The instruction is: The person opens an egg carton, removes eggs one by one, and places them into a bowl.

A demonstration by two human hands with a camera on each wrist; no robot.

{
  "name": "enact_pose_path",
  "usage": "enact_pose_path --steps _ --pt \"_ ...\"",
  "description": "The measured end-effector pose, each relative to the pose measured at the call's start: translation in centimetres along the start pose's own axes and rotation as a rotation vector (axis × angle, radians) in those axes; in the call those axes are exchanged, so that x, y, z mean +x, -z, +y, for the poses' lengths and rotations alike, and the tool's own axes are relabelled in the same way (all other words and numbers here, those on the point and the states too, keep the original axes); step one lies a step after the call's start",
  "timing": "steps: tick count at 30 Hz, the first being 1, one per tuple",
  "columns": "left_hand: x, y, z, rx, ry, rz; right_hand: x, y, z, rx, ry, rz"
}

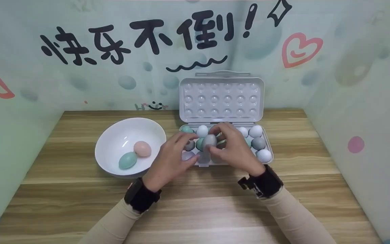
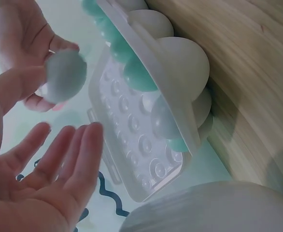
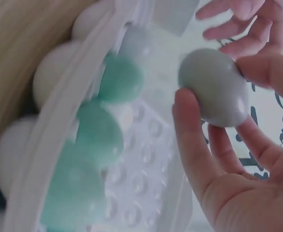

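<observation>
Pinching now with the fingers (image 3: pixel 260 140) of the right hand (image 1: pixel 234 145), snug around a grey egg (image 1: pixel 210 141)! Holding that egg up above the open egg carton (image 1: pixel 271 158). Over to the left hand (image 1: pixel 173 156): spread wide, thumb well parted from the rest, just beside that same egg. Looking down into the carton, at white, grey and green eggs in their rows, then up to the dimpled lid (image 1: pixel 221 106), propped upright at the back. Swinging left to the white bowl (image 1: pixel 110 145): cradling a pink egg (image 1: pixel 142 149) and a green egg (image 1: pixel 127 160), side by side. Resting on the wooden desk (image 1: pixel 198 213), just left of the carton. Wearing a black band (image 1: pixel 270 182) on each wrist, above pale sleeves (image 1: pixel 293 217).
</observation>
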State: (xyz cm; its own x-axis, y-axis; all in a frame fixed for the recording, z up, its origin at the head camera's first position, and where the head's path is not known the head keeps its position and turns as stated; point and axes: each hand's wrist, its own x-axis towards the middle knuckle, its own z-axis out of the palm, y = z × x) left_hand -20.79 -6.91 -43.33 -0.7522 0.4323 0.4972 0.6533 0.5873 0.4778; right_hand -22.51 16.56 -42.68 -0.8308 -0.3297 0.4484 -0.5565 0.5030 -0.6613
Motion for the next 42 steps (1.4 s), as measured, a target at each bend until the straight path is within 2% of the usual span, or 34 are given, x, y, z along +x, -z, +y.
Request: enact_pose_path --steps 6,11,16,22,27,32,37,42 --pt "0.0 -0.1 0.2 -0.008 -0.030 0.054 -0.1 -0.7 -0.8 0.184 -0.077 -0.029" --pt "0.0 -0.2 0.3 -0.018 -0.059 0.065 -0.3 -1.0 -1.4 0.293 -0.147 -0.043" --pt "-0.2 -0.4 0.5 -0.001 -0.065 0.081 -0.5 -1.1 -1.5 0.345 -0.193 -0.056" --pt "-0.3 -0.8 0.6 0.003 -0.100 0.129 -0.7 -1.1 -1.6 0.380 -0.203 -0.067" --pt "-0.3 -0.8 0.5 0.010 -0.137 0.140 -0.8 -1.1 -1.6 0.368 -0.173 -0.073" --pt "-0.1 0.1 0.1 0.023 -0.123 0.123 -0.6 -0.8 -1.5 0.326 -0.123 -0.070" --pt "0.1 2.0 -0.1 0.010 -0.047 0.081 -0.5 -0.2 -1.5 0.272 -0.062 -0.033" --pt "0.2 4.6 -0.8 -0.010 -0.007 0.077 -0.4 0.8 -1.5 0.142 0.025 -0.013"
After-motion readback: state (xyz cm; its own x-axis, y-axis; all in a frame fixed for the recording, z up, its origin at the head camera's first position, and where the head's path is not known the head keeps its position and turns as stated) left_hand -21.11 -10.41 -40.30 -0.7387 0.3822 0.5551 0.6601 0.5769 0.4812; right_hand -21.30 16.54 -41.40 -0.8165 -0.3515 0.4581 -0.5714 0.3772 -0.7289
